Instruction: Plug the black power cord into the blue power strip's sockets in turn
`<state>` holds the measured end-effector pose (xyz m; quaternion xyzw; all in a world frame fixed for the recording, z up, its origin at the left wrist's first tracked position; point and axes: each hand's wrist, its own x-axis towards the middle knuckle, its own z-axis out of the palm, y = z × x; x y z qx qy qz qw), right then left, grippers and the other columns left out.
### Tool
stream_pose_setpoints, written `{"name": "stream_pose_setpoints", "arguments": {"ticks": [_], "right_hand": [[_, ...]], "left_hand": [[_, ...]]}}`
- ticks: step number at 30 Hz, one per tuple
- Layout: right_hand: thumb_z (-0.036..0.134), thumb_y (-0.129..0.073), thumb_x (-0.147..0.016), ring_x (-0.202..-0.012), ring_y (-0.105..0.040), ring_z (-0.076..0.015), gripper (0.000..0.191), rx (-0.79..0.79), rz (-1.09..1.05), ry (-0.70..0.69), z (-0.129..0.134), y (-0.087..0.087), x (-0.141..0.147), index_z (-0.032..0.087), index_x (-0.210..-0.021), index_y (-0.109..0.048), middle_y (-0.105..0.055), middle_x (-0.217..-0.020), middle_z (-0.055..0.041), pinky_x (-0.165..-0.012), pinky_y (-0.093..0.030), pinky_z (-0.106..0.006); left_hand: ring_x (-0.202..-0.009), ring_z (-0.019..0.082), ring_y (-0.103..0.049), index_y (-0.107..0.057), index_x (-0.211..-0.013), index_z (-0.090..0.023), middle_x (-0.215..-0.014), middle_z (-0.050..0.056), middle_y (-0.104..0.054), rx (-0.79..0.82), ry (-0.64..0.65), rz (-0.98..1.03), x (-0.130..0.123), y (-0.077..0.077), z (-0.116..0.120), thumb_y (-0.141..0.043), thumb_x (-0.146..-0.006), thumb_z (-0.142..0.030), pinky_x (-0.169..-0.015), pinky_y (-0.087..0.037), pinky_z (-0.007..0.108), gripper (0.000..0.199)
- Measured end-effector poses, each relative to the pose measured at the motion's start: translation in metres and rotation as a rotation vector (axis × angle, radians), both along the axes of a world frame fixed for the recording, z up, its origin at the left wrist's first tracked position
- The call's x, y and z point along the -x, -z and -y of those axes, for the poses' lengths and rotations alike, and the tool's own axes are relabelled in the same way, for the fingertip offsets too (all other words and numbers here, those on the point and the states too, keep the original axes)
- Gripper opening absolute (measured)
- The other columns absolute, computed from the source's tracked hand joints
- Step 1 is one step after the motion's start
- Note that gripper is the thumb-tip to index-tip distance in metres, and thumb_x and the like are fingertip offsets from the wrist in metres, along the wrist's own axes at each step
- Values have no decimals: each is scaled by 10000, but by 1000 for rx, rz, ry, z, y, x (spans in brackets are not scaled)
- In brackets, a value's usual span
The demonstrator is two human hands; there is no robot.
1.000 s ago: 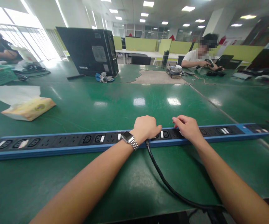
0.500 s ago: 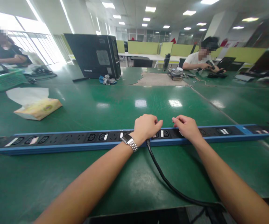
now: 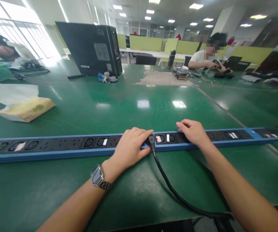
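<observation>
A black power plug (image 3: 152, 139) sits on a long blue-railed power strip (image 3: 57, 156), a little right of the strip's middle, its cable (image 3: 169, 185) curving down toward the near edge of the table. Half a second ago the left hand (image 3: 131, 146) covered the plug's head from above; now that hand has shifted left and lower, and the head shows, along with a pinkish label (image 3: 158, 139) just right of it.

The plug lies at the tips of the left thumb and forefinger, the forefinger on its far side and the thumb on its near side by the cable neck. Those two digits stand apart, with blue rail visible between them; whether they clamp the plug or merely rest beside it, I cannot tell. The palm lies over the strip, hiding some outlets, and a metal-banded wristwatch (image 3: 97, 175) has moved left with the wrist.

The right hand (image 3: 194, 132) is in nearly the same place as before, above the strip and well right of the plug, fingers curled with thumb and forefinger close together; whether they pinch anything is unclear.

Beyond, on the green table (image 3: 57, 180), are a tissue pack (image 3: 30, 109), work gloves (image 3: 107, 77) and a black computer tower (image 3: 88, 51).
</observation>
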<state>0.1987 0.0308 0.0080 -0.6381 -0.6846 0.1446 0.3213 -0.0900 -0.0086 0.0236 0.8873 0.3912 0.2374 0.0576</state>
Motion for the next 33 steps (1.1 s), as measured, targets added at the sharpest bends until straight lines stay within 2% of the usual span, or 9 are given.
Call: {"name": "stream_pose_setpoints", "arguments": {"ticks": [5,10,16,20,22,25,27,29,33], "right_hand": [[519,-518,-868,-686,-609,-161,392,-1,16,4,0,2,-1,201,-700,-672,-685,-691,-2,-657,-381,-280],[511,-520,-870,-689,-609,-161,382,-4,2,-9,-1,2,-2,200,-719,-679,-688,-702,-3,-660,-381,-279],[521,-524,-868,-683,-602,-161,397,-11,-17,4,-1,2,-2,198,-690,-671,-680,-677,-5,-668,-384,-277],[524,-527,-865,-678,-597,-160,400,-22,-47,1,-1,3,-3,198,-678,-664,-674,-665,-5,-661,-386,-274],[526,-526,-865,-661,-590,-159,401,-28,-64,9,-1,3,-3,198,-681,-664,-672,-659,-5,-647,-385,-274],[520,-528,-865,-663,-596,-162,393,-25,-64,4,-1,3,-3,198,-693,-671,-677,-665,-8,-648,-389,-275],[520,-526,-866,-676,-606,-168,393,-16,-47,-5,-1,3,-3,198,-700,-677,-683,-671,-11,-656,-393,-277],[526,-517,-870,-674,-610,-171,405,-10,-28,-10,-1,3,-2,197,-696,-677,-688,-674,-16,-654,-394,-278],[528,-515,-870,-671,-613,-169,404,-14,-13,0,-1,3,-2,198,-704,-680,-691,-681,-15,-657,-398,-278]], "left_hand": [[-1023,240,-601,-594,-1225,-205,-1114,60,-699,-122,-49,-16,-12,11,0,-565,-870,-207,-829,-459,397,356],[-989,241,-633,-587,-1214,-175,-1097,72,-707,-233,-53,-26,-10,15,3,-546,-873,-194,-790,-491,395,344],[-1078,199,-624,-529,-1241,-159,-1161,95,-669,-286,-129,243,-12,7,8,-513,-877,-159,-842,-533,303,364],[-1044,198,-648,-555,-1213,-183,-1158,80,-674,-418,-159,282,2,-4,4,-552,-879,-199,-867,-539,310,335],[-1014,201,-660,-572,-1197,-184,-1132,75,-685,-460,-311,376,21,-11,-4,-585,-885,-263,-830,-551,304,323],[-859,183,-688,-567,-1225,-154,-1162,109,-662,-458,-712,628,64,-18,-17,-542,-926,-359,-702,-563,302,364],[-833,189,-690,-557,-1238,-138,-1110,109,-680,-376,-818,689,91,-19,-22,-494,-947,-378,-733,-566,338,382],[-964,234,-670,-625,-1137,-159,-1067,99,-695,-289,-780,524,109,-16,-20,-502,-932,-396,-844,-546,390,336],[-1004,227,-654,-638,-1127,-228,-1083,62,-704,-173,-517,289,115,-8,-6,-509,-911,-465,-910,-516,380,345]]}}
